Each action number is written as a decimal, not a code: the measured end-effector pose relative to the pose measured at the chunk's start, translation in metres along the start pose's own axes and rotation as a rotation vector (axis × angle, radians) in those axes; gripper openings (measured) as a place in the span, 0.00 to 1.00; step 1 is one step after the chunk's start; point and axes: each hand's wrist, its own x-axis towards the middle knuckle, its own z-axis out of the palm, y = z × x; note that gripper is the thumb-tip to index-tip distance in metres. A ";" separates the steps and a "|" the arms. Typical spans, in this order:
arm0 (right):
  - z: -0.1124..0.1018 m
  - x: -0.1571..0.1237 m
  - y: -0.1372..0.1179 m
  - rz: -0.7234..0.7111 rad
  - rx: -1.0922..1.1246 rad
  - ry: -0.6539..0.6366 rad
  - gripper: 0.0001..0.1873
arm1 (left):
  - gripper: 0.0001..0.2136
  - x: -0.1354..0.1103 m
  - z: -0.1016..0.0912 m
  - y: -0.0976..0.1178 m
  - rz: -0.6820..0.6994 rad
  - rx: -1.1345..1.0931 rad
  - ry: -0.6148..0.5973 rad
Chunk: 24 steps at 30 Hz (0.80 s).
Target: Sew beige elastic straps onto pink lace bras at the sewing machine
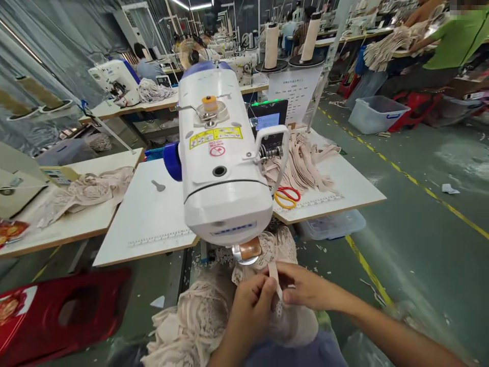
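Observation:
Below the head of a white sewing machine (225,168), both hands work on a beige lace bra (296,326) in my lap. My left hand (254,300) is closed, thumb and fingers pinching a narrow beige strap (273,272) at the bra's edge. My right hand (311,288) is closed on the same piece just to the right, thumb and forefinger at the lace edging. Part of the lace reaches up under the machine head. To the left of my hands lies a heap of beige lace bras (202,311).
Beige straps (305,163) and red-and-yellow-handled scissors (286,197) lie on the table's right side. A small grey tool (158,186) rests on the left side. A red stool (64,311) stands at lower left. Thread cones (272,46) rise behind. A co-worker in green (458,41) is at far right.

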 end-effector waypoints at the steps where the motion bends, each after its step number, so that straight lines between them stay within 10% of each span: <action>1: 0.004 -0.002 -0.003 0.004 0.028 0.021 0.20 | 0.28 0.001 0.002 0.000 -0.015 -0.016 -0.026; 11: 0.001 0.039 -0.032 0.020 0.337 0.333 0.17 | 0.17 -0.006 -0.020 -0.011 -0.010 -0.015 0.124; 17: -0.012 0.075 -0.022 -0.124 -0.108 0.518 0.10 | 0.11 0.001 -0.026 -0.016 0.306 0.342 0.329; 24: -0.022 0.104 -0.019 -0.247 -0.324 0.484 0.05 | 0.12 0.014 -0.043 -0.017 0.313 0.486 0.363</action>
